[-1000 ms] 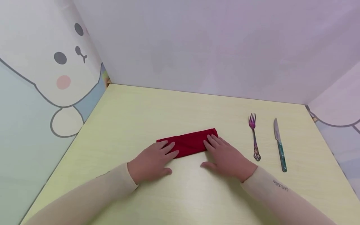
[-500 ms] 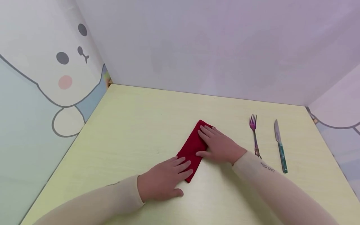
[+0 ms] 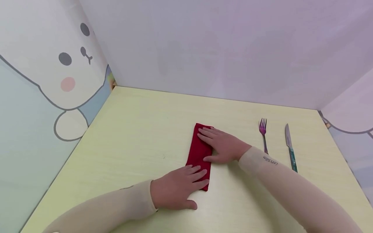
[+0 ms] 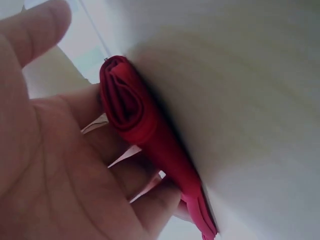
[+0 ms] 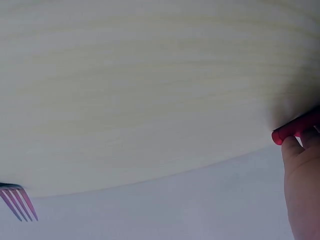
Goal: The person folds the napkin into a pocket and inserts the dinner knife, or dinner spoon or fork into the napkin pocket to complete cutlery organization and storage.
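Note:
A folded red cloth napkin (image 3: 198, 149) lies flat as a narrow strip on the table, its long side running nearly straight away from me. On its near end rest the spread fingers of my left hand (image 3: 179, 187), thumb out on the table side. My right hand (image 3: 225, 145) lies over the far right part, fingers straight across the cloth. The left wrist view shows the rolled layers at the end of the napkin (image 4: 125, 100) beside my left hand (image 4: 75, 155). At the right edge of the right wrist view, my right hand (image 5: 305, 175) touches the napkin (image 5: 295, 127).
A purplish fork (image 3: 263, 129) lies right of the napkin, its handle end hidden behind my right sleeve. Further right is a knife (image 3: 289, 145) with a green handle, partly covered by the sleeve. The pale wooden table (image 3: 140, 129) meets a light curtain (image 3: 204, 48) behind.
The napkin has turned from lying crosswise to pointing away from me. My left hand moved right and nearer; my right hand moved left and slightly further away. Fork and knife stayed put.

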The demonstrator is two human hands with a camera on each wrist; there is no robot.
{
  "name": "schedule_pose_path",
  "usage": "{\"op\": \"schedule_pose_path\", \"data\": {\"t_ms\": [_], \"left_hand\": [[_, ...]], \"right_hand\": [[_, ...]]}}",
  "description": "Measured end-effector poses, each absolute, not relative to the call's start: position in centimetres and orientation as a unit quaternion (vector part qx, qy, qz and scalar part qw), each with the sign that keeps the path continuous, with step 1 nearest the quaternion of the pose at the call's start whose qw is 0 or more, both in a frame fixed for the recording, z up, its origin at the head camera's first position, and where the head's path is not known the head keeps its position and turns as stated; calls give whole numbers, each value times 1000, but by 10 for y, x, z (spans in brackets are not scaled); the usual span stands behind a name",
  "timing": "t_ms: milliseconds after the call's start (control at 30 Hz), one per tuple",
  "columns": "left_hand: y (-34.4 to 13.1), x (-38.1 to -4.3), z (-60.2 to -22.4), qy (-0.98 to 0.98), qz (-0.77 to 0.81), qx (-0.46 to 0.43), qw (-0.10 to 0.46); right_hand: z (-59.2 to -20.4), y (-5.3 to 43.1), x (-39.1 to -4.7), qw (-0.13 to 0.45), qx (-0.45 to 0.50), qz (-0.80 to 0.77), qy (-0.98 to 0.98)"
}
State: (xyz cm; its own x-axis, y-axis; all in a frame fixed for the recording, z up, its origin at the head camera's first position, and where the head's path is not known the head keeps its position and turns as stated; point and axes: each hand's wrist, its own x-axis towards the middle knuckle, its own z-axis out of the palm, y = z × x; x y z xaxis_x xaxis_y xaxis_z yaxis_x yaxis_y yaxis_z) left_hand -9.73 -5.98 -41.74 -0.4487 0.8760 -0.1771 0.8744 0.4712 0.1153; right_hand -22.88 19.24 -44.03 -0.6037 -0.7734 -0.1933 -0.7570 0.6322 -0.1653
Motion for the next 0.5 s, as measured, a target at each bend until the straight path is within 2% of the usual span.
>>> {"op": "schedule_pose_path", "data": {"t_ms": [500], "left_hand": [[-44, -117, -418, 841, -52, 527, 111]], "right_hand": [[-434, 192, -245, 124, -444, -14, 887]]}}
